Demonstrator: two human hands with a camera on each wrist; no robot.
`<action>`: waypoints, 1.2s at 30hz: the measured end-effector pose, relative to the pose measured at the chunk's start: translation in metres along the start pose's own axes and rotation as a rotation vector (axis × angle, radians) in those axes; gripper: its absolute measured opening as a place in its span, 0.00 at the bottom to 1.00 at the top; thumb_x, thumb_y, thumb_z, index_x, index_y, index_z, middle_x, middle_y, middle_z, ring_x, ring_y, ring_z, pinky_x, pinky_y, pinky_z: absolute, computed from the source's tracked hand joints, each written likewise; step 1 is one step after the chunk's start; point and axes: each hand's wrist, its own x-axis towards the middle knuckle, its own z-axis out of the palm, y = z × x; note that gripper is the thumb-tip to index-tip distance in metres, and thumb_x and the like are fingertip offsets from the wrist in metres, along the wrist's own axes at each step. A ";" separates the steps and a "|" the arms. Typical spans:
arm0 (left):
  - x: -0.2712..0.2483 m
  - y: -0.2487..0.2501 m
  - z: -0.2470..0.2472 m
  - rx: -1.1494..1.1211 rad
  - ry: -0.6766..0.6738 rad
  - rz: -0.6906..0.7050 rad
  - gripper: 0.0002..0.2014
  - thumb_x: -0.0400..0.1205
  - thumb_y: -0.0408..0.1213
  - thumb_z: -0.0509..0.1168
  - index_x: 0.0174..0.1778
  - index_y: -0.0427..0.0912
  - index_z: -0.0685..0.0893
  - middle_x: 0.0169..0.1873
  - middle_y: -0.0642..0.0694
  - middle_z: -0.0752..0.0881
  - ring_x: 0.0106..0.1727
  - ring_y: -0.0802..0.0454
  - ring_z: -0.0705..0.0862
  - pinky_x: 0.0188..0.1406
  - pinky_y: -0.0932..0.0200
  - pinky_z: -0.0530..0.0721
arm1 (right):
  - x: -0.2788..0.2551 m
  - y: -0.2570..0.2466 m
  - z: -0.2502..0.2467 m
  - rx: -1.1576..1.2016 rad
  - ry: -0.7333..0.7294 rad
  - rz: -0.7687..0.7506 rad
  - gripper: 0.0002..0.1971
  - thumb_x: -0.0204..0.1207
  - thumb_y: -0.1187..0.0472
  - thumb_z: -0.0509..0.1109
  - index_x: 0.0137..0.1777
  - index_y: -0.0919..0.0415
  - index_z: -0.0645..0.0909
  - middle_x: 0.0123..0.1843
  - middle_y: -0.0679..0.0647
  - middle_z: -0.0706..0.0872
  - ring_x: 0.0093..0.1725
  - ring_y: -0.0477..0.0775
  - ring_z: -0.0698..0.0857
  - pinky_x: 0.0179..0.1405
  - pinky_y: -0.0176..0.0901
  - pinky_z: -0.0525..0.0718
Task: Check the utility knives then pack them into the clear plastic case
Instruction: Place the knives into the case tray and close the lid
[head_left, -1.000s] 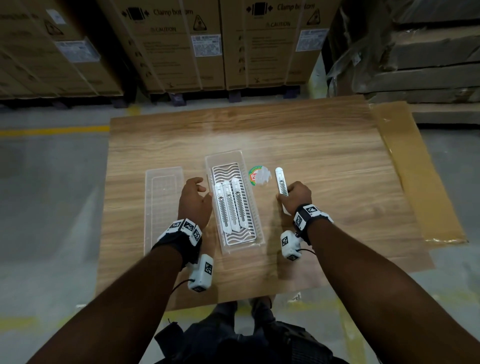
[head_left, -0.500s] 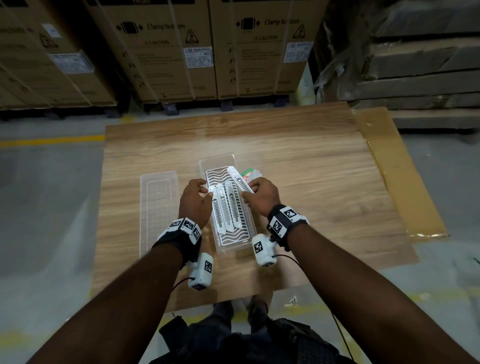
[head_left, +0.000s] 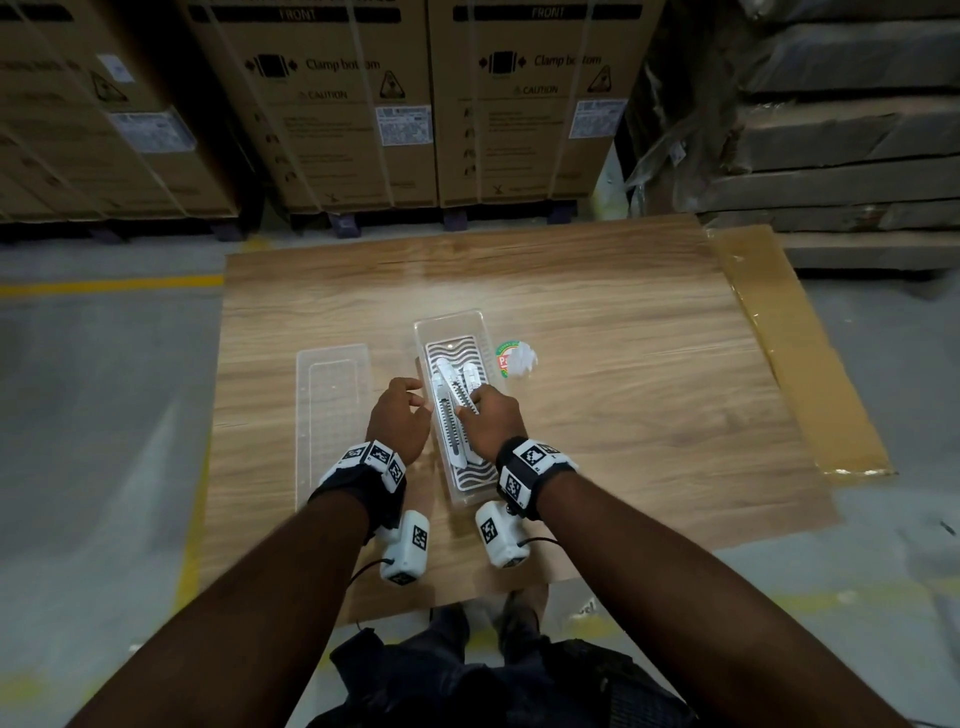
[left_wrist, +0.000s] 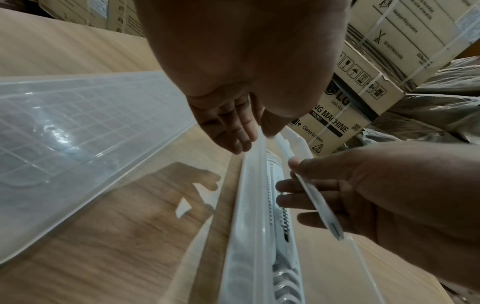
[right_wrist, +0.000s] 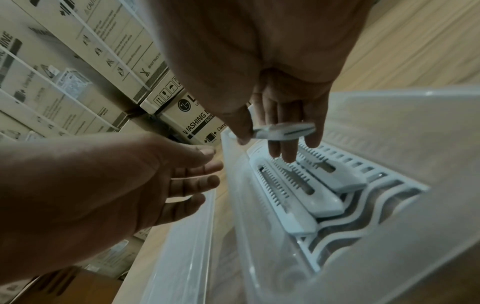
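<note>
A clear plastic case (head_left: 423, 332) with a white wavy insert lies mid-table. Three white utility knives (right_wrist: 298, 189) lie side by side in it. My right hand (head_left: 470, 408) is over the case and pinches a fourth white utility knife (right_wrist: 283, 131) between thumb and fingers, just above the others and angled across them. That knife also shows in the left wrist view (left_wrist: 317, 203). My left hand (head_left: 413, 400) is at the case's left wall, its fingers (left_wrist: 233, 127) straight and touching the rim (left_wrist: 253, 185).
The clear lid (head_left: 332, 415) lies flat left of the case. A round sticker with a white crumpled scrap (head_left: 517, 359) sits right of it. Beyond the wooden board (head_left: 623, 389) stand cardboard boxes (head_left: 363, 104). A brown cardboard sheet (head_left: 789, 353) borders the right side.
My right hand has carried the knife from the board right of the case to above the knives inside it. My left hand has stayed at the case's left side.
</note>
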 end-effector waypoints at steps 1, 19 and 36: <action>0.000 -0.002 0.000 -0.002 -0.010 -0.003 0.16 0.82 0.33 0.63 0.67 0.42 0.76 0.50 0.49 0.83 0.49 0.52 0.81 0.47 0.58 0.76 | 0.000 -0.003 0.004 -0.025 0.011 -0.001 0.13 0.77 0.56 0.71 0.52 0.66 0.81 0.52 0.64 0.87 0.53 0.65 0.85 0.49 0.49 0.81; 0.007 -0.030 -0.026 -0.091 0.000 -0.021 0.14 0.85 0.38 0.60 0.67 0.44 0.75 0.51 0.45 0.84 0.50 0.41 0.87 0.52 0.40 0.87 | 0.011 -0.003 0.038 -0.242 0.111 0.063 0.19 0.74 0.48 0.73 0.50 0.66 0.81 0.54 0.63 0.86 0.55 0.64 0.85 0.46 0.48 0.80; 0.008 -0.045 -0.041 -0.060 0.050 -0.055 0.15 0.84 0.41 0.63 0.65 0.43 0.77 0.48 0.48 0.84 0.52 0.43 0.87 0.56 0.43 0.85 | 0.016 0.010 0.037 -0.201 0.105 0.010 0.20 0.69 0.50 0.78 0.49 0.67 0.81 0.50 0.63 0.87 0.52 0.63 0.85 0.47 0.49 0.80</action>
